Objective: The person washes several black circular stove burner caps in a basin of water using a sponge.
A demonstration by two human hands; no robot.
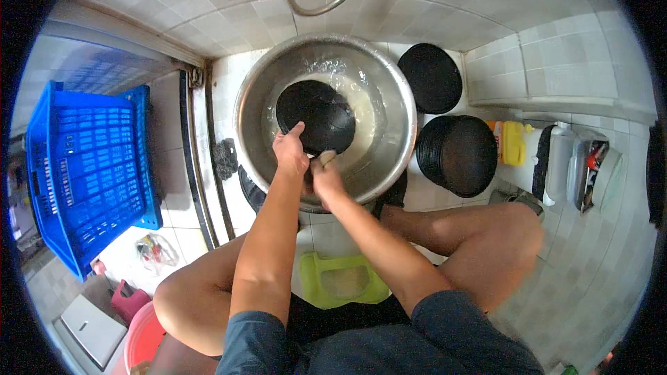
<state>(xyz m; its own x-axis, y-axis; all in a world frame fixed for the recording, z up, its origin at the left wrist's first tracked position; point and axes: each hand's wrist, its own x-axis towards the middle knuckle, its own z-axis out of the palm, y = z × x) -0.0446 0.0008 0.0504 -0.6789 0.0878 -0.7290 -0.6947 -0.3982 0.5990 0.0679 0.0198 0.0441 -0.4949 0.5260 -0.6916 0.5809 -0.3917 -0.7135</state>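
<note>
A round black plate (316,114) is held tilted inside a large steel basin (394,76) with soapy, cloudy water (365,107) in it. My left hand (290,149) grips the plate's near rim, thumb lying on its upper face. At the same near edge, just to the right, my right hand (328,179) is closed on something small. A pale yellowish bit shows at its fingertips, too small to name. My right fingers are partly hidden behind the plate's edge and the hand itself.
To the basin's right stand a stack of black plates (458,156) and another round black piece (429,78). Beyond are a yellow-labelled jug (513,143) and a clear container (560,160). A blue crate (94,173) is at left; a green stool (313,281) lies between my legs. A metal hose (319,11) hangs above.
</note>
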